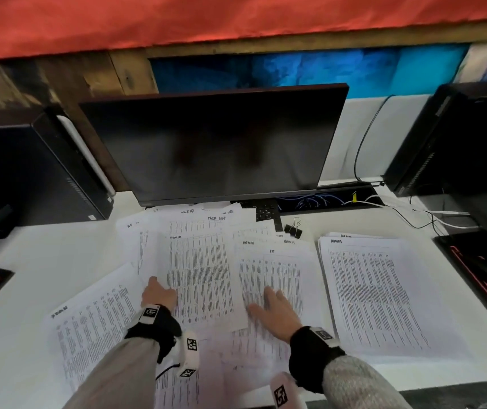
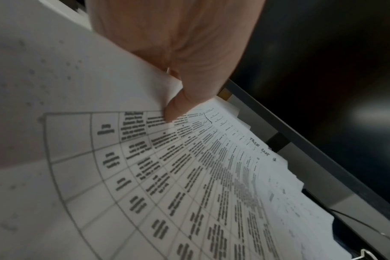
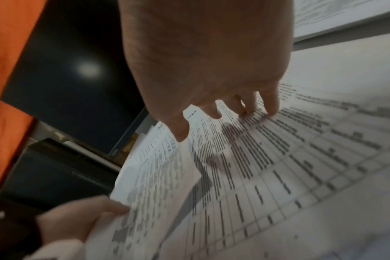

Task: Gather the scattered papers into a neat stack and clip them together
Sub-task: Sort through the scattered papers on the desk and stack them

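Several printed sheets (image 1: pixel 207 228) lie scattered and overlapping on the white desk (image 1: pixel 44 261) in front of the monitor. My left hand (image 1: pixel 159 292) pinches the left edge of one sheet (image 1: pixel 204 278) and lifts it slightly; the thumb (image 2: pixel 178 107) lies on top of that sheet (image 2: pixel 189 176). My right hand (image 1: pixel 271 308) rests flat with spread fingers (image 3: pixel 272 105) on another sheet (image 1: pixel 271 270) (image 3: pixel 278 149). A neater pile of papers (image 1: pixel 378 290) lies at the right. A black binder clip (image 1: pixel 294 228) sits behind the papers near the keyboard.
A dark monitor (image 1: pixel 215 143) stands right behind the papers, with a keyboard (image 1: pixel 263 212) partly under them. Black computer towers stand at the left (image 1: pixel 30 172) and right (image 1: pixel 457 137). Cables (image 1: pixel 431 216) run at the back right. A black-and-red pad (image 1: pixel 481 270) lies at the far right.
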Tool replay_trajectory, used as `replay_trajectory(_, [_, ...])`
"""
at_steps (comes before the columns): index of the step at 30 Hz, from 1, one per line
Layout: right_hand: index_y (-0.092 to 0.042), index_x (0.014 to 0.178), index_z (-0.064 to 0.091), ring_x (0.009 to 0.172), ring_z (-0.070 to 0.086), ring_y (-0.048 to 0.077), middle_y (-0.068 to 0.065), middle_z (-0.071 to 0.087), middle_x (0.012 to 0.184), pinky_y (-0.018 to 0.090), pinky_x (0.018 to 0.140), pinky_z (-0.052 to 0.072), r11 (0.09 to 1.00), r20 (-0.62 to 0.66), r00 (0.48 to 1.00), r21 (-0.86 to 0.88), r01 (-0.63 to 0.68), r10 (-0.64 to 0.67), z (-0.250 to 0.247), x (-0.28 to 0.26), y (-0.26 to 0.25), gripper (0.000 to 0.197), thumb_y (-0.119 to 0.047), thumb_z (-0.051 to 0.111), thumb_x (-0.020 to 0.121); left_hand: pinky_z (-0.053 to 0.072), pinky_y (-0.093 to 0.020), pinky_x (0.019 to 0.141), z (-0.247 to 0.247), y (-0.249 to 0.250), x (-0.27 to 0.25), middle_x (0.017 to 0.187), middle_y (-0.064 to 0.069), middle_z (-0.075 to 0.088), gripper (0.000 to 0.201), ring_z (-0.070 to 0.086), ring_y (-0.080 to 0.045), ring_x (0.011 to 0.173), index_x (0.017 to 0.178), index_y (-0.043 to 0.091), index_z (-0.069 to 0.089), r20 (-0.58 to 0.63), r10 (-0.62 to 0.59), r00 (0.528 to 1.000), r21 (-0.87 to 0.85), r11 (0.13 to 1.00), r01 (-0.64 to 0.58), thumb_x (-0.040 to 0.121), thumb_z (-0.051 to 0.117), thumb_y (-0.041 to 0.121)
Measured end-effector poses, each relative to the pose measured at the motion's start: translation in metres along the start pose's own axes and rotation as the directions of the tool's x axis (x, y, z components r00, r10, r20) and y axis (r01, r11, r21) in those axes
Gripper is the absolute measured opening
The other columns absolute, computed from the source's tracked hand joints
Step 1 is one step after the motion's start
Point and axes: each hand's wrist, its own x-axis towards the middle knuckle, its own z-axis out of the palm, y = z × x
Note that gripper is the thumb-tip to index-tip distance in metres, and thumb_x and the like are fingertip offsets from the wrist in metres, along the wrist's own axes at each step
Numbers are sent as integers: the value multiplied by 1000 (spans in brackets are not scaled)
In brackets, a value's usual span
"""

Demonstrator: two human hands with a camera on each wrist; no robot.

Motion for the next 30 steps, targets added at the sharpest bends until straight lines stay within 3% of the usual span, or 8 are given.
replay_trajectory(2, [-22, 144, 31, 133, 36, 31, 11, 35, 147, 50, 109, 30, 997, -249, 966, 3, -78, 76, -11, 4, -3, 64, -50, 45, 88, 44, -39, 93, -4, -4, 3, 133, -23, 50, 55, 52, -40, 118, 142, 3, 30, 14, -5, 1000, 15, 1000, 5, 91, 50, 5])
replay_trajectory(4, [-19, 136, 36, 127, 36, 31, 12, 37, 139, 50, 106, 31, 974, -411, 883, 64, -219, 226, -30, 8, -1, 57, -40, 53, 85, 45, -39, 93, -5, -6, 5, 134, -22, 50, 55, 52, -38, 117, 143, 5, 30, 30, -1, 1000, 25, 1000, 0, 91, 49, 5])
replay_trajectory(10, [-6, 141, 23, 123, 44, 39, 20, 36, 139, 40, 95, 42, 817, -235, 839, 459, -349, 491, -52, 25, 9, 82, -30, 70, 78, 44, -40, 95, -7, -6, 3, 132, -19, 52, 48, 53, -36, 117, 137, 5, 35, 53, 17, 998, 40, 999, -19, 90, 46, 3])
replay_trajectory(14, [1, 125, 48, 109, 58, 35, 19, 60, 119, 33, 86, 47, 813, -234, 892, 542, -210, 386, -50, 31, 9, 43, -5, 60, 85, 37, -37, 104, -11, -10, 6, 147, -17, 39, 57, 43, -35, 130, 147, 7, 24, 76, 20, 997, 6, 1000, -20, 94, 45, 6])
replay_trajectory(17, [-2, 105, 57, 86, 55, 30, 11, 60, 92, 29, 72, 43, 873, -329, 902, 478, -98, 281, -53, 28, 11, 20, -2, 53, 85, 39, -33, 96, -13, -17, 8, 148, -16, 38, 58, 43, -36, 130, 148, 7, 23, 74, -1, 997, -43, 999, 4, 95, 45, 7])
replay_trajectory(21, [-7, 79, 46, 60, 47, 28, 4, 50, 61, 29, 50, 33, 936, -575, 815, 321, 143, 73, -58, 18, 15, 10, 0, 50, 86, 38, -36, 100, -12, -20, 4, 146, -17, 40, 57, 42, -36, 131, 147, 6, 24, 65, -19, 998, -89, 996, 25, 95, 45, 6])
replay_trajectory(25, [-6, 86, 47, 55, 48, 24, 9, 57, 63, 34, 52, 41, 904, -658, 747, 254, 343, -98, -70, 7, 20, 9, -6, 51, 94, 34, -36, 106, -11, -18, -1, 153, -14, 31, 60, 36, -34, 136, 150, 8, 17, 48, -14, 999, -122, 992, 20, 96, 43, 7])
replay_trajectory(30, [-10, 82, 51, 57, 57, 36, 13, 62, 65, 38, 51, 46, 872, -760, 630, 191, 450, -158, -99, -17, 16, 14, 2, 51, 91, 40, -34, 92, -9, -17, -6, 149, -16, 37, 56, 43, -35, 129, 149, 6, 21, 12, -5, 1000, -171, 985, 7, 96, 40, 5])
